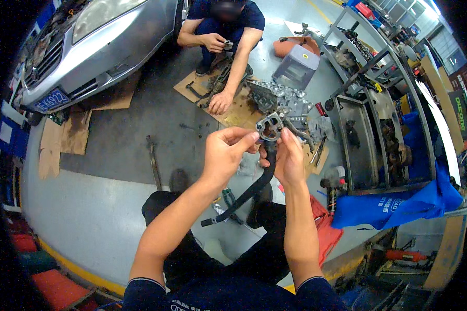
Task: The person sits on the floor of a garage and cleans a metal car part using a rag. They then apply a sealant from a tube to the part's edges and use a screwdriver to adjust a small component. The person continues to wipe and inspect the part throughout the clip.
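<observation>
A small grey metal housing (270, 127) with a black rubber hose (246, 196) hanging from it is held up in front of me. My left hand (224, 153) pinches its left edge with thumb and fingertips. My right hand (288, 158) grips its right side and the top of the hose. The hose curves down to the left and ends near my knee.
A person in dark blue (224, 26) crouches ahead, one hand on parts lying on cardboard (233, 106). A silver car front (88, 46) stands at upper left. An engine part (280, 98), a grey plastic container (297, 65), a metal shelf rack (368, 103) and blue cloth (399, 205) are on the right.
</observation>
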### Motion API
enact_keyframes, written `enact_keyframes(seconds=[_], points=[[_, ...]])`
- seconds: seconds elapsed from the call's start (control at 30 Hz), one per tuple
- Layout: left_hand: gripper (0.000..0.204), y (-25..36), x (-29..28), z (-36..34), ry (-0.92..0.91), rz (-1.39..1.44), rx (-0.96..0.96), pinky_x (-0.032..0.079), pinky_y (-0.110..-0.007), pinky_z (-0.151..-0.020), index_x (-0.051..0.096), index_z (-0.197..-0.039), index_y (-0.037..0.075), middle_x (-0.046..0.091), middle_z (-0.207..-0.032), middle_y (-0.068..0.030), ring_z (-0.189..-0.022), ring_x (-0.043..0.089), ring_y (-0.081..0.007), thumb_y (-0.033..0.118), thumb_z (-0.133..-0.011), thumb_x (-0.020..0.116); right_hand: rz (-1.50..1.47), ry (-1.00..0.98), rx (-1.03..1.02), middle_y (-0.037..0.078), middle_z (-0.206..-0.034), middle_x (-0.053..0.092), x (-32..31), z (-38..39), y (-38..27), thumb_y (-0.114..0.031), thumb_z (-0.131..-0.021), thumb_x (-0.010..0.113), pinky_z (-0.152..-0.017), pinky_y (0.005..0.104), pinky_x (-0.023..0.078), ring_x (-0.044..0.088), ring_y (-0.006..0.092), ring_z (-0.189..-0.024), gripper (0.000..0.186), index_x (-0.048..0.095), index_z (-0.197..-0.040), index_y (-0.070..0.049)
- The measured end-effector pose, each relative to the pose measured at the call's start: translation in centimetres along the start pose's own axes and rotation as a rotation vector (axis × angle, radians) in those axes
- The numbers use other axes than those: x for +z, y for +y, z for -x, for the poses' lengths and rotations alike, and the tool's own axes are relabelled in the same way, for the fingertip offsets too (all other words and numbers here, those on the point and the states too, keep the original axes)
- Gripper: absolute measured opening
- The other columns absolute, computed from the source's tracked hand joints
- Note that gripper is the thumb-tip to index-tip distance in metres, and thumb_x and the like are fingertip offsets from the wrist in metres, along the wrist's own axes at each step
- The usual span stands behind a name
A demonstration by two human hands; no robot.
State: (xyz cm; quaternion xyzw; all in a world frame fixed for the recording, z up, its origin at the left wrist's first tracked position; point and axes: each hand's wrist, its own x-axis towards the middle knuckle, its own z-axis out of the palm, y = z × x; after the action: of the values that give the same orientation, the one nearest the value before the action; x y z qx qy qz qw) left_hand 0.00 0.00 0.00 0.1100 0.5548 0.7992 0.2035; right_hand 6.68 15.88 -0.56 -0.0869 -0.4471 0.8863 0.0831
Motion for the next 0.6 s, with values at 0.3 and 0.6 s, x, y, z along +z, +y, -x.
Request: enact_keyframes(seconds=[0.3, 0.6], points=[[0.016, 0.2, -0.3, -0.4, -0.050, -0.010, 0.006, 0.054, -0.027, -0.069, 0.074, -0.097, -0.004, 0.073, -0.085, -0.0069, -0.073, 0.066, -0.0111, 0.011, -0.093, 0.076, 0.031, 0.020, -0.001, 0.010, -0.096, 0.065, 0.5, -0.3, 0.2, -0.037, -0.105, 0.054, -0.051, 0.0314, 0.044, 0.060, 0.0189, -0.070, 0.030, 0.055, -0.111, -0.007], [0.013, 2.2, -1.7, -1.1, -0.111, -0.254, 0.087, 0.047, -0.024, -0.075, 0.075, -0.093, 0.001, 0.071, -0.085, -0.0004, -0.080, 0.061, -0.0073, 0.013, -0.089, 0.079, 0.068, -0.019, 0.065, 0.014, -0.093, 0.067, 0.2, -0.2, 0.3, -0.040, -0.104, 0.052, -0.049, 0.0314, 0.044, 0.059, 0.0194, -0.067, 0.037, 0.055, -0.117, -0.006]])
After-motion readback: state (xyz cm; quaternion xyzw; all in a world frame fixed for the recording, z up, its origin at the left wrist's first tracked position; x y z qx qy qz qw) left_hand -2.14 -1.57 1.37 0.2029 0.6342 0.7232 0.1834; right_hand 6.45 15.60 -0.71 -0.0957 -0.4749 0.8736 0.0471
